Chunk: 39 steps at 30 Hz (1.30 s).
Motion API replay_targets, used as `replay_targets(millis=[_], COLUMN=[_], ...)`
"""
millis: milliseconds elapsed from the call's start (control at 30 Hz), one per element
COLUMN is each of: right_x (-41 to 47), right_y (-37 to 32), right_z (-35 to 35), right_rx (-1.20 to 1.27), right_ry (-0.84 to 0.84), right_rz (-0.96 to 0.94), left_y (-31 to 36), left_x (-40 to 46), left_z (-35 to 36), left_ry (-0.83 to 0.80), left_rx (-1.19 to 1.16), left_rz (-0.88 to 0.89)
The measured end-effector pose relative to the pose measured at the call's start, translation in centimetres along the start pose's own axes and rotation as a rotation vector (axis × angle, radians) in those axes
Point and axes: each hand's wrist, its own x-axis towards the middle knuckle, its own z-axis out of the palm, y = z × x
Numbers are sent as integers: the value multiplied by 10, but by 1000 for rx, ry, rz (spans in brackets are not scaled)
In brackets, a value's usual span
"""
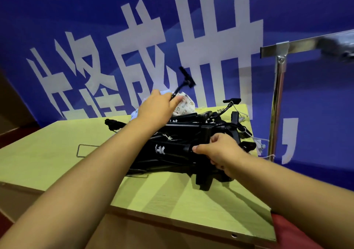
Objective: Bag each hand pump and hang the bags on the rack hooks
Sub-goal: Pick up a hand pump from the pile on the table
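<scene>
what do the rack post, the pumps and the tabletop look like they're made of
Rack post: polished metal, probably chromed steel; mirror-like streaks of reflection. Pumps: matte black, likely plastic or painted metal; dull, hardly any glare. Tabletop: yellow-green laminated board, seemingly; faint wood-grain pattern, brown edge along the front.

A yellow-green tabletop (63, 152) with a pale wooden edge along its near side carries the load. A tangled pile of black hand pumps (183, 145) lies on its right half, reaching to the far right corner. Behind the pile, at the far edge, sits a small heap of printed cloth bags (184, 105). A thin bent wire hook (86, 150) lies flat just left of the pile, and loose white-stringed hooks (256, 141) trail off the right edge.
</scene>
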Motion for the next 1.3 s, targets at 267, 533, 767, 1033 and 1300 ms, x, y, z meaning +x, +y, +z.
replay_targets(millis=[267,533,767,1033,1300], right_x=[-12,-9,-18,-13,-15], right_y=[21,31,15,14,-1], right_z=[10,7,5,8,-4], right_rx=[47,38,-185,474,652], right_ry=[170,228,309,193,154], right_rz=[-217,-283,-499,-198,-116], left_y=[42,34,-74,-183,-169], left_x=[46,25,-12,-80,-81], left_z=[41,61,12,35,28], left_ry=[-340,-317,-53,-221,-119], left_rx=[122,-132,-396,-607,-1056], left_rz=[-97,106,-257,-670,-774])
